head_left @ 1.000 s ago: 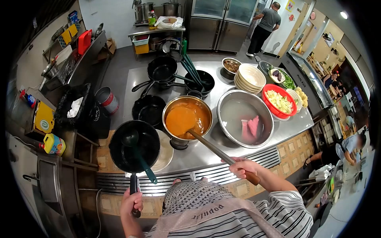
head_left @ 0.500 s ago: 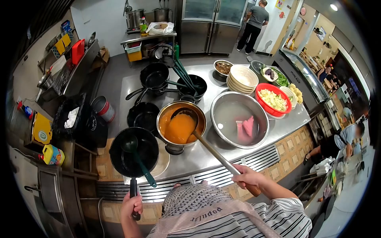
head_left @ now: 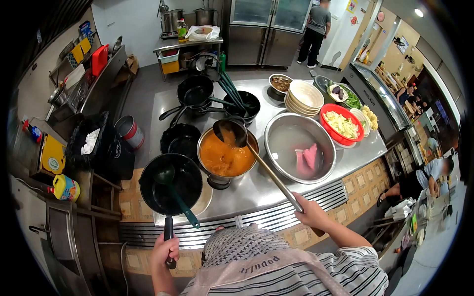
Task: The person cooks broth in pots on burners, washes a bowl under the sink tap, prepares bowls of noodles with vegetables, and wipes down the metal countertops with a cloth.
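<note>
My left hand (head_left: 164, 249) is closed around the black handle of a deep black frying pan (head_left: 186, 170), held at the table's front left. A dark green serving spoon (head_left: 181, 202) rests in this pan, its handle over the rim. My right hand (head_left: 312, 213) grips the long handle of a large metal ladle (head_left: 270, 170). The ladle's bowl is tipped at the back of a steel pot (head_left: 218, 182). Orange liquid (head_left: 222, 157) fills much of the pot, its surface rippled below the ladle.
Right of the pot stands a steel basin (head_left: 326, 170) of cloudy water with a pink cloth-like item (head_left: 309, 157). Beyond are stacked bowls (head_left: 306, 96) and a red basket (head_left: 328, 129) of chopped vegetables. Black pans (head_left: 195, 91) stand behind. A person (head_left: 316, 32) stands near the fridge.
The ladle's bowl has risen toward the pot's back rim and tipped, its orange contents now mostly in the pot. My right hand has shifted slightly up. The pan has moved slightly right and up.
</note>
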Demonstrator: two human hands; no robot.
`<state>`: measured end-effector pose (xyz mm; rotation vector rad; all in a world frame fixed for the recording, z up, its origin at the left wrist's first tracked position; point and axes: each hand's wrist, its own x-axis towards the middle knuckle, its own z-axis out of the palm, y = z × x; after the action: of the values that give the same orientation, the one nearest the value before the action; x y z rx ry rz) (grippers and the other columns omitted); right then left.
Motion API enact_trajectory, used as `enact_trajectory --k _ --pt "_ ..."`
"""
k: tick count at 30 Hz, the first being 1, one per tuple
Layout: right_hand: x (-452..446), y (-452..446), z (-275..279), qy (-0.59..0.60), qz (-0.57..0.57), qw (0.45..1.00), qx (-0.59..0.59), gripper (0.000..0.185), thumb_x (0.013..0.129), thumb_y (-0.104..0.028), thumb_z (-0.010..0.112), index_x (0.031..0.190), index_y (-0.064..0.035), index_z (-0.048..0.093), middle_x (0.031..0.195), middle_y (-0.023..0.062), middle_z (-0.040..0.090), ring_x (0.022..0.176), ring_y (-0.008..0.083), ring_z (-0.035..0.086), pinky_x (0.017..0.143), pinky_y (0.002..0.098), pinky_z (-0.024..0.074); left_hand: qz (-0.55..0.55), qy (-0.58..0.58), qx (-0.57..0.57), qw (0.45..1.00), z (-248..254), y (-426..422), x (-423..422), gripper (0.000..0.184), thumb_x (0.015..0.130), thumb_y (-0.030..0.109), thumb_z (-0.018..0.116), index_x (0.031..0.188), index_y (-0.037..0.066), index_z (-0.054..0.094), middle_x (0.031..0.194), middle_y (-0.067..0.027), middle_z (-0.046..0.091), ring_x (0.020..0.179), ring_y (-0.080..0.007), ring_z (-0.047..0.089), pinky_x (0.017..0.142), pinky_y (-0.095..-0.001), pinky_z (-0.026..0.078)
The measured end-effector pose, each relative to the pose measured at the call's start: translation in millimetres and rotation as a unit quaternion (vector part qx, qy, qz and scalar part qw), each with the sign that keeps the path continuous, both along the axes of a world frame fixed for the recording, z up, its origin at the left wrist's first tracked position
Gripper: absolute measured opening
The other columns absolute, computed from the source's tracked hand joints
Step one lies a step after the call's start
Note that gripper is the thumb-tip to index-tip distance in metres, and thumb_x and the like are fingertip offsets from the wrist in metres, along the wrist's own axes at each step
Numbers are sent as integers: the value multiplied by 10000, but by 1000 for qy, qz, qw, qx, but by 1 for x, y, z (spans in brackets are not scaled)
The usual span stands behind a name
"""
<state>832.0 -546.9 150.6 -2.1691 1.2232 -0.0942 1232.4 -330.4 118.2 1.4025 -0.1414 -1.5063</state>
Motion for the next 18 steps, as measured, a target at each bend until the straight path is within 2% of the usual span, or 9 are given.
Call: enact_trajectory --k 1,2,5,6,12,15,18 --pt "0 -5 -6 25 23 998 -55 652 735 -77 563 1331 -40 301 614 202 572 578 353 598 540 425 475 1 -1 -1 1000 -1 1 0 149 812 46 560 865 83 426 540 11 402 375 -72 381 343 -262 361" --pt "1 -12 -9 85 30 995 -50 704 720 -59 553 1358 -58 256 723 216 602 648 382 602 580 454 478 1 -2 -2 1000 -2 1 0 149 811 44 560 864 84 426 537 12 400 375 -73 382 343 -262 360" --pt "6 -30 -20 166 63 976 -130 731 731 -57 534 1386 -76 211 829 213 596 677 381 602 610 448 486 7 4 -12 1000 -4 2 -1 151 809 37 559 861 84 425 529 13 396 375 -75 386 344 -261 360" --pt "9 -37 -21 221 69 966 -115 741 744 -49 507 1405 -84 174 908 212 576 698 377 601 637 453 490 12 7 -16 1000 -4 3 -2 153 808 35 559 861 84 425 527 14 396 375 -76 387 345 -261 361" --pt "22 -67 -30 313 140 915 -214 742 766 -32 482 1426 -78 145 859 186 567 650 325 616 577 385 508 18 14 -29 999 -13 9 -1 160 797 36 565 856 74 421 530 8 400 373 -83 389 345 -259 362" --pt "28 -81 -30 364 152 895 -210 746 771 -30 484 1431 -79 139 856 170 565 653 306 622 575 372 510 6 9 -34 999 -17 11 0 163 791 38 567 851 71 419 532 5 401 374 -87 389 346 -260 363" --pt "24 -95 -30 357 184 890 -217 720 776 -28 474 1421 -44 156 848 176 586 633 288 622 575 371 510 11 20 -38 999 -15 12 -2 163 789 42 570 845 68 419 533 3 402 373 -88 389 345 -262 364"
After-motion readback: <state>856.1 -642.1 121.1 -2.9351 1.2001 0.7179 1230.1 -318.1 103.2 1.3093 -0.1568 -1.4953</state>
